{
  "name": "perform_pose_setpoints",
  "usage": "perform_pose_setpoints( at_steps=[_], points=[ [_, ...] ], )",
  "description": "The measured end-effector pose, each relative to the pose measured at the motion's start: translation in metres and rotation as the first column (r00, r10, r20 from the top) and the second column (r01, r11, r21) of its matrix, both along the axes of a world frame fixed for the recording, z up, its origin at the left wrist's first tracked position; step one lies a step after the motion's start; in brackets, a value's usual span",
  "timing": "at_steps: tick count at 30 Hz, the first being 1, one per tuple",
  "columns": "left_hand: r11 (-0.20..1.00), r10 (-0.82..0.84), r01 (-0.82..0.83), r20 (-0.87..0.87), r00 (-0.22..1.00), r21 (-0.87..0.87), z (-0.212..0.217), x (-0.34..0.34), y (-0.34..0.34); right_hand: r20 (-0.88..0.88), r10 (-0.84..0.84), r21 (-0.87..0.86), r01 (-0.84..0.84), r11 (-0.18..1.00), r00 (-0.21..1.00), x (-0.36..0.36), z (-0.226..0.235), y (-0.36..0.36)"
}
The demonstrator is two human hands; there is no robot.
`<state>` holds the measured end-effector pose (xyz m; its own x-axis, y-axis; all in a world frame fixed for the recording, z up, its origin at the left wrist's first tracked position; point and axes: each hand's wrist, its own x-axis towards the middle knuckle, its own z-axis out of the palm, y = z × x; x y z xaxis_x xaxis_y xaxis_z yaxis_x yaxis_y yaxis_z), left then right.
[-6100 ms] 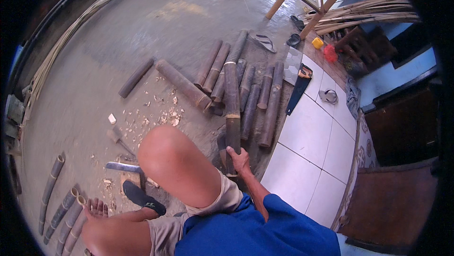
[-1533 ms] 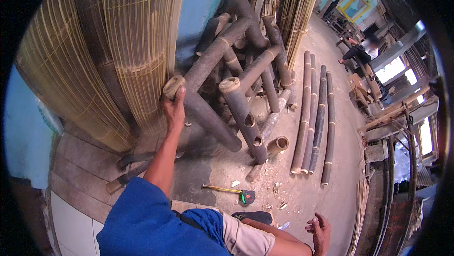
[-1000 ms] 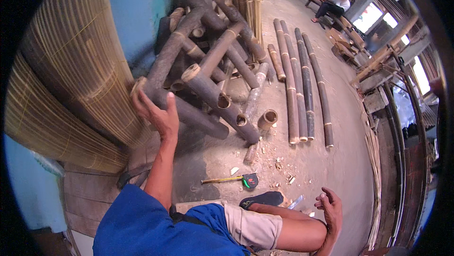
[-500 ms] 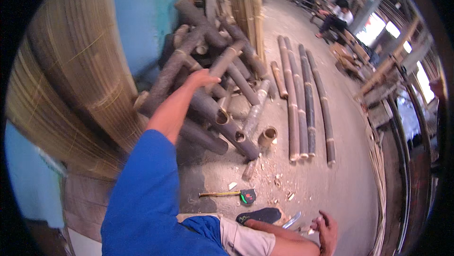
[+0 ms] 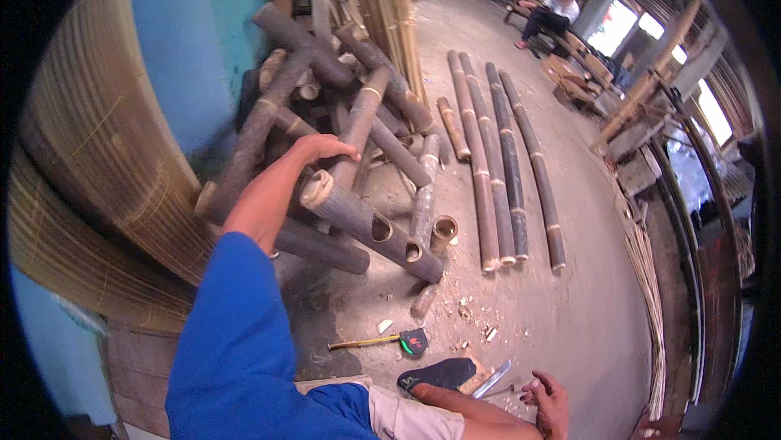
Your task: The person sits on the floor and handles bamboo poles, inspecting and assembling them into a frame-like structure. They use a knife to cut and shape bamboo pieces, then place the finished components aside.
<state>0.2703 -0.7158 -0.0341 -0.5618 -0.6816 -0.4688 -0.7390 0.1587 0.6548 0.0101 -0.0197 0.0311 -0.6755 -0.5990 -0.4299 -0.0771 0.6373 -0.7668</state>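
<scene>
My left hand (image 5: 327, 150) reaches forward into a pile of dark bamboo sections and is closed on a bamboo tube (image 5: 366, 106) that slants up and away. Just below that hand lies a thick bamboo tube (image 5: 346, 208) with two holes cut in its side and a pale cut end. By my right knee, my right hand (image 5: 549, 406) has loosely bent fingers held apart, with nothing plainly in it. A knife with a bare blade (image 5: 493, 378) lies between that hand and my dark shoe (image 5: 439, 375).
A tape measure (image 5: 413, 342), partly drawn out, and pale wood chips (image 5: 464, 310) lie on the floor. A short hollow bamboo piece (image 5: 443, 231) stands near several long poles (image 5: 480, 188). Rolled bamboo blinds (image 5: 106, 139) are at left. A person (image 5: 553, 15) sits far off.
The view has swung slightly to the right. My left hand has come a little nearer with the bamboo tube. The holed tube's pale end now shows below it.
</scene>
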Motion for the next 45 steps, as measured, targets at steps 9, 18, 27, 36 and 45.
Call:
perform_pose_setpoints(
  at_steps=[9, 18, 27, 36, 45],
  points=[
    [0.973, 0.228, -0.217, -0.509, 0.830, 0.082, -0.055, 0.007, 0.011, 0.029, -0.098, 0.025, 0.097, 0.995, 0.995, 0.008, 0.007, -0.006],
    [0.999, 0.028, -0.041, -0.421, 0.907, -0.024, 0.027, 0.010, 0.044, -0.022, -0.051, 0.033, 0.052, 0.998, 0.998, 0.016, 0.014, -0.009],
    [0.994, 0.055, -0.096, -0.514, 0.856, -0.054, 0.056, -0.043, 0.075, -0.068, 0.001, -0.001, -0.001, 1.000, 0.998, 0.000, 0.007, -0.004],
    [0.983, 0.177, -0.077, -0.771, 0.611, 0.164, 0.018, -0.121, 0.085, -0.042, 0.161, 0.009, -0.161, 0.987, 0.986, -0.017, -0.006, 0.015],
    [0.923, 0.353, 0.103, -0.921, 0.166, 0.372, 0.038, -0.160, 0.172, 0.055, 0.000, -0.012, 0.001, 1.000, 0.998, -0.005, -0.012, 0.025]
  ],
)
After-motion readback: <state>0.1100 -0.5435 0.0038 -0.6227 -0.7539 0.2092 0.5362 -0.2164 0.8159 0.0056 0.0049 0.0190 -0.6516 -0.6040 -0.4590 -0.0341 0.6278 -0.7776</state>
